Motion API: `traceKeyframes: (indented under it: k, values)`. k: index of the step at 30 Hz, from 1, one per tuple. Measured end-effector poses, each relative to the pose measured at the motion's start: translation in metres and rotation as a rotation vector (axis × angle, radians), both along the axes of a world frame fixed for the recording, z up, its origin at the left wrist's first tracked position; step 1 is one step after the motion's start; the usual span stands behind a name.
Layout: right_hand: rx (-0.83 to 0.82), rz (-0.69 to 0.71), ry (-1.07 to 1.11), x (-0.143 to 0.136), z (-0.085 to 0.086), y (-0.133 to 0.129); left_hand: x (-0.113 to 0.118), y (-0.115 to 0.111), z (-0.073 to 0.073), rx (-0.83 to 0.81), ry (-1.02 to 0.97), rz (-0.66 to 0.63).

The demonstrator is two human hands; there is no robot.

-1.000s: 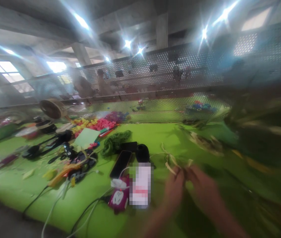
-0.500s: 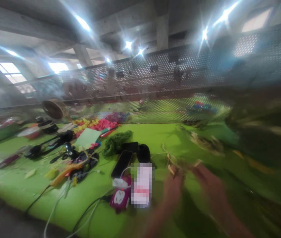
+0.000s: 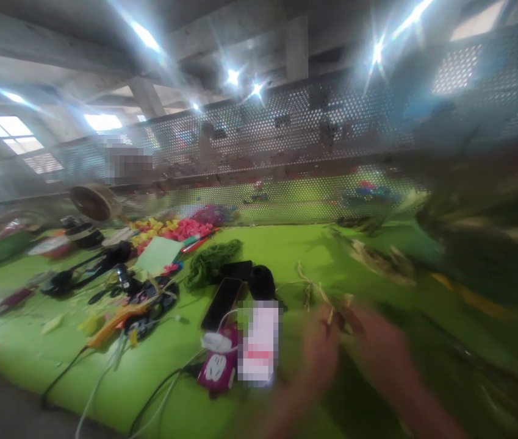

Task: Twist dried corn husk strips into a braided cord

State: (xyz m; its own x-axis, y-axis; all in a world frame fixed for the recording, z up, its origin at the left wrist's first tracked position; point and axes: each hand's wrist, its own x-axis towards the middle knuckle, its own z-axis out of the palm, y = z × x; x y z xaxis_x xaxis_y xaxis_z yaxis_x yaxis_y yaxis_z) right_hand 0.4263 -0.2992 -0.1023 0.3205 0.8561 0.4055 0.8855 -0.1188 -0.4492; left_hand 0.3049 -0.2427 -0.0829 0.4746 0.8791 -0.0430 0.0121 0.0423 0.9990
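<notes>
My left hand (image 3: 321, 344) is closed, its fingers pinching a thin, pale, dry plant strip (image 3: 313, 286). The strip's knotted-looking free end reaches up and left over the green table. Close on the right, my right hand (image 3: 377, 335) is also closed, its fingertips meeting near the left hand's. A short pale end pokes up at those fingertips, apparently part of the same dry strip. Motion blur hides the exact grip. Beyond the hands lies a bunch of dry husk-like leaves (image 3: 382, 259).
Left of my hands are a purple power socket (image 3: 216, 371) with cables, a dark phone (image 3: 223, 303), a black yarn ball (image 3: 262, 283) and green yarn (image 3: 213, 262). An orange corded tool (image 3: 115, 326) lies farther left. A perforated metal screen (image 3: 286, 195) stands behind the table.
My hands have drawn slightly closer together, with the right hand moving left toward the left hand. The view has shifted a little. The strip is still at my fingers.
</notes>
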Motion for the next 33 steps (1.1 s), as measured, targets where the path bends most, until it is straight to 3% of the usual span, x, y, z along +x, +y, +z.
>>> traceKeyframes:
  k: [4, 12, 18, 24, 33]
  values:
    - [-0.1, -0.041, 0.366, -0.008, 0.003, 0.0, 0.001, -0.006, -0.001, -0.045, -0.017, 0.001]
    - [0.04, -0.086, 0.503, -0.01, 0.015, -0.002, 0.003, -0.013, -0.008, -0.159, -0.061, 0.034]
    - [0.104, -0.123, 0.693, -0.008, 0.026, -0.002, 0.003, -0.014, -0.01, -0.129, -0.059, 0.044]
    - [0.051, 0.023, 0.898, -0.006, 0.026, 0.003, 0.001, -0.005, -0.008, -0.034, 0.01, -0.063]
    - [0.089, -0.036, 1.073, -0.003, 0.025, 0.004, -0.001, -0.001, -0.01, -0.014, -0.022, -0.228]
